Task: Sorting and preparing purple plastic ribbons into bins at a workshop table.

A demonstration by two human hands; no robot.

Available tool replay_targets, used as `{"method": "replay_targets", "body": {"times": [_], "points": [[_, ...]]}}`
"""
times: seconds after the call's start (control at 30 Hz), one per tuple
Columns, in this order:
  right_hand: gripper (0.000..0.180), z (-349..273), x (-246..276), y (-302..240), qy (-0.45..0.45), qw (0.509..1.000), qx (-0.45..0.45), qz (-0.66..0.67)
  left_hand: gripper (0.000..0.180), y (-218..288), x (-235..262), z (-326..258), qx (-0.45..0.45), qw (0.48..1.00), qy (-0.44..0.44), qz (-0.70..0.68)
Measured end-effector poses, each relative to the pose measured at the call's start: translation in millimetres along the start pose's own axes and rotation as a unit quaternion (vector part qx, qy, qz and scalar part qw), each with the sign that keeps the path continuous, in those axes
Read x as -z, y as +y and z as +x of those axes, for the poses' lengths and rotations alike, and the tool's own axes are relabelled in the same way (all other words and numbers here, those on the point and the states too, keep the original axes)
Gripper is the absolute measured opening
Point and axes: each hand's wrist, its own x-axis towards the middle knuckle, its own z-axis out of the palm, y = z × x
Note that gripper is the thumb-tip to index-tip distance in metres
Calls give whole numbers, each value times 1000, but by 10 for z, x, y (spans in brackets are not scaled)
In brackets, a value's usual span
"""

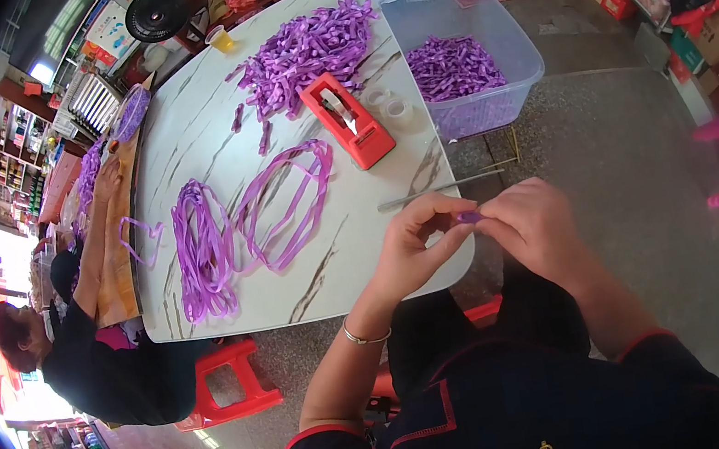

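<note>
Small purple ribbon piece (469,217) pinched between fingertips of left hand (414,249) and right hand (535,226), just off the table's (207,136) near right corner, fingers narrow on it. Looks like the folding/forming step; next probably needs tape from the red tape dispenser (348,120). Ribbon loops (282,203) lie mid-table, clear bin (470,59) at the right edge.
</note>
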Motion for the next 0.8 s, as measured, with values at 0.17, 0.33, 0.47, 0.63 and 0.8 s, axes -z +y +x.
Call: {"method": "replay_targets", "body": {"times": [0.17,0.33,0.47,0.63,0.8], "points": [[11,63,-62,4,-21,999,20,14,15,18,115,5,22,1000,-21,-3],[36,81,-127,-5,-66,983,-101,141,13,94,415,110,75,996,5,40],[45,-8,-267,93,-110,960,-155,203,7,393,1113,635,-30,970,173,170],[40,-89,-503,12,-190,939,-140,248,16,680,2067,983,-51,903,321,281],[36,-274,-734,95,-250,946,-67,195,23,320,2264,650,97,795,19,598]]}}
